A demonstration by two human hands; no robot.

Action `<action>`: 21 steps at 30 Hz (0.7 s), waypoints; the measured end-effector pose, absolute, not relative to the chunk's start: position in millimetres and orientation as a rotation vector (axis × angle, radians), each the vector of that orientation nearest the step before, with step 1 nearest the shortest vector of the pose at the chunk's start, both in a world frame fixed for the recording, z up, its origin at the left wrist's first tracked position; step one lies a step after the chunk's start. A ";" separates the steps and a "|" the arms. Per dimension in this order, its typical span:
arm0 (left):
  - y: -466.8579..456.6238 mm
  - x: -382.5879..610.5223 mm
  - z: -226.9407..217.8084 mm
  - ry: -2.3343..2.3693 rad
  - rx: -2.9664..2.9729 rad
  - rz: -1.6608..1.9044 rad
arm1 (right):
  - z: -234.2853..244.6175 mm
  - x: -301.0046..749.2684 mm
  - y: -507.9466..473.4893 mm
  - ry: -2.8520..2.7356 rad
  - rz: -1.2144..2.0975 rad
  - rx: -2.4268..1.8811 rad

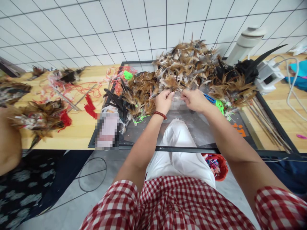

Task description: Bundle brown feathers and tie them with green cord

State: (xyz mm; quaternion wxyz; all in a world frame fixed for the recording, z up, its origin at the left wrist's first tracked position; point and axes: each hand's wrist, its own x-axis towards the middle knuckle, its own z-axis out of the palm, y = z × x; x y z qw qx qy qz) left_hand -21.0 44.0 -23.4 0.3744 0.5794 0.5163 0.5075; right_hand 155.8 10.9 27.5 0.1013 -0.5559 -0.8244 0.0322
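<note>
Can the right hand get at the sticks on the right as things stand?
Probably yes: the sticks lie uncovered on the table beside the right hand, only green ties between. It and the left hand pinch feathers, though.

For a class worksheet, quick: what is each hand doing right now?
Left hand: closed, pinching a brown feather tuft.
Right hand: closed in a pinch; contents cannot be told.

My single head-worn camera looks forward and down, close over my hands, the feather-strewn table [72, 134] beyond.
</note>
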 end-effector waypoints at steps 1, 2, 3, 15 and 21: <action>42.3 -20.1 -24.1 1.320 1.474 1.283 | 26.8 156.1 11.3 -2.427 0.092 -1.643; 40.2 -18.7 -24.1 1.319 1.448 1.267 | 25.7 156.5 11.9 -2.414 0.091 -1.642; 38.0 -17.0 -23.5 1.317 1.409 1.253 | 24.4 156.9 12.5 -2.396 0.095 -1.634; 18.4 -11.2 9.8 1.076 0.826 1.029 | 15.9 150.9 14.5 -2.032 0.432 -1.377; 15.1 -17.9 16.6 1.005 0.766 0.828 | 16.5 154.0 16.1 -2.058 0.359 -1.393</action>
